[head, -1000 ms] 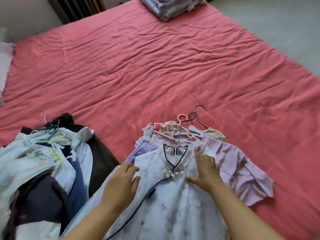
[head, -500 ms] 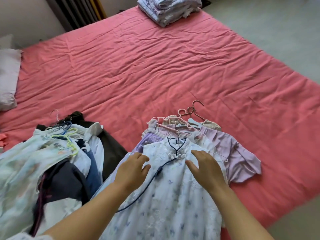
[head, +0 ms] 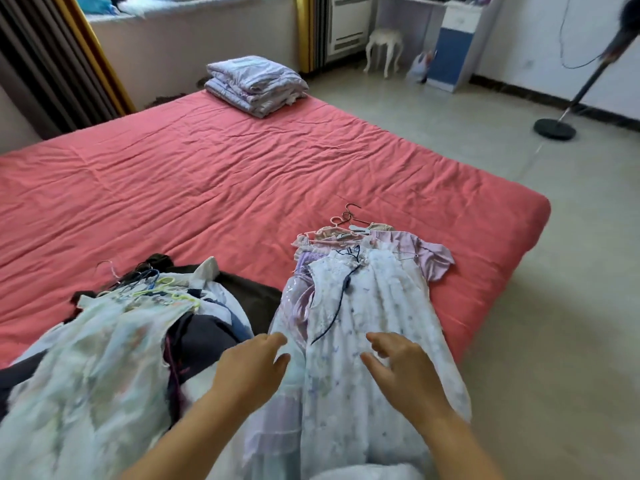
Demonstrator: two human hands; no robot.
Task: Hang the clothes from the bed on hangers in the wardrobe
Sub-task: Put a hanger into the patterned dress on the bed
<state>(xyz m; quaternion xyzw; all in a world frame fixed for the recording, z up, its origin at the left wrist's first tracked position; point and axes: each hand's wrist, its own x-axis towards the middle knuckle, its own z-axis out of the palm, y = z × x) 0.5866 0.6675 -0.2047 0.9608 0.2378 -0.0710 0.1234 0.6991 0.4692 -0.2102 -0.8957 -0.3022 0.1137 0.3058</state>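
A white floral dress with dark blue trim (head: 367,306) lies on top of a stack of lilac and pink garments on hangers (head: 346,223) at the near right of the red bed (head: 242,174). My left hand (head: 254,367) hovers at the dress's left edge, fingers relaxed and holding nothing. My right hand (head: 403,370) is spread over the dress's lower part, fingers loosely bent, gripping nothing. A second heap of pale green, white and dark clothes on hangers (head: 114,327) lies to the left. No wardrobe is in view.
Folded striped bedding (head: 256,83) sits at the bed's far corner. Tiled floor (head: 536,306) lies right of the bed, with a fan stand (head: 554,128), a white stool (head: 382,46) and a blue-and-white desk (head: 450,53) beyond. Curtains (head: 45,64) hang at the back left.
Both hands slid down from the dress's collar to its lower part. The view lifted and pulled back, and the far room came into sight.
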